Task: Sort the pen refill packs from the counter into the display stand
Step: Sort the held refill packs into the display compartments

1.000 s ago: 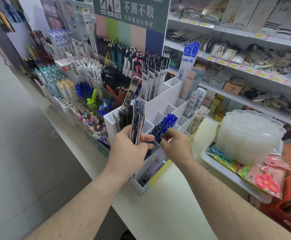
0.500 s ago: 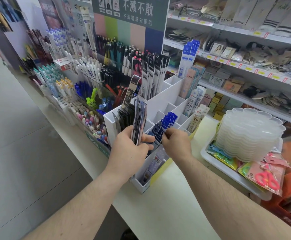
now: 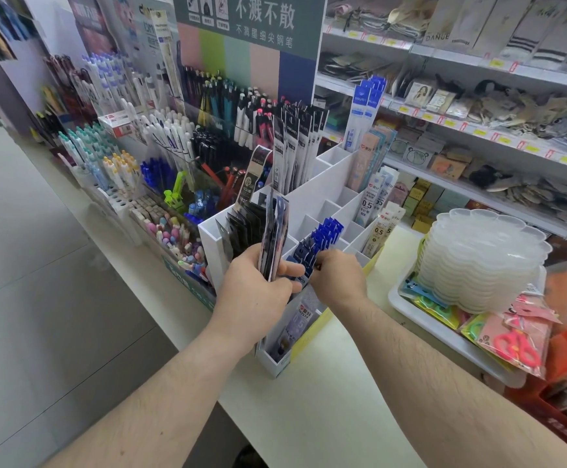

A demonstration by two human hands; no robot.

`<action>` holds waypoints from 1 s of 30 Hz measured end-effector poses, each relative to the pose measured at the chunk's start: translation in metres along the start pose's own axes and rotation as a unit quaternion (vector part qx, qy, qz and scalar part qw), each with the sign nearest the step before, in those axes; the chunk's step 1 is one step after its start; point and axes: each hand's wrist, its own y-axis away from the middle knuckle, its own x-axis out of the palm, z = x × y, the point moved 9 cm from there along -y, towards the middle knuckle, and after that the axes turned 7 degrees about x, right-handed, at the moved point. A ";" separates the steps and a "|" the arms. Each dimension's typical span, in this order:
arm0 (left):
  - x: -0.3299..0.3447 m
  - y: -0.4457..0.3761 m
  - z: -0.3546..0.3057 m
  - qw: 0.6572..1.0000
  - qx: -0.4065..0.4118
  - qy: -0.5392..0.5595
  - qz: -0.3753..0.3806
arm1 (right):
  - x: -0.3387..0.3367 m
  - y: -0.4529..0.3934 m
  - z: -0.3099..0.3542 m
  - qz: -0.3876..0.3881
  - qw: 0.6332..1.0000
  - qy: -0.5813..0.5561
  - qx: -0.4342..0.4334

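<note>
A white stepped display stand (image 3: 326,184) with many compartments stands on the white counter (image 3: 326,407). My left hand (image 3: 253,292) grips an upright bundle of dark refill packs (image 3: 275,234) in front of the stand's left side. My right hand (image 3: 337,278) pinches the blue-topped refill packs (image 3: 322,236) that sit in a middle compartment. Black packs (image 3: 241,224) fill the left compartment. White 0.5 packs (image 3: 376,211) stand in the right compartments, and tall packs (image 3: 295,150) rise at the back.
Pen racks (image 3: 133,153) crowd the counter left of the stand. A white tray (image 3: 444,329) with stacked clear palettes (image 3: 484,258) and packed scissors (image 3: 515,342) lies to the right. Stocked shelves (image 3: 478,113) run behind. Grey floor lies at the left.
Both hands stay at the stand. My right hand has shifted slightly up and left along the blue-topped packs. The bundle in my left hand stays upright.
</note>
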 end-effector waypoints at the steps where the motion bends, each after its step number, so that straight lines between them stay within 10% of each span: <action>1: 0.002 -0.001 0.002 1.000 -0.005 0.008 0.008 | -0.001 0.000 -0.001 0.007 1.000 -0.010 0.004; 12: 0.070 0.002 0.013 0.957 -0.109 0.163 0.213 | -0.079 0.058 -0.031 0.019 0.912 -0.406 0.046; 22: 0.109 0.024 0.009 0.888 -0.117 0.221 0.386 | -0.065 0.089 -0.033 0.134 0.880 -0.450 0.074; 30: 0.107 0.018 0.016 0.910 -0.107 0.194 0.350 | -0.069 0.094 -0.044 0.126 0.883 -0.448 0.063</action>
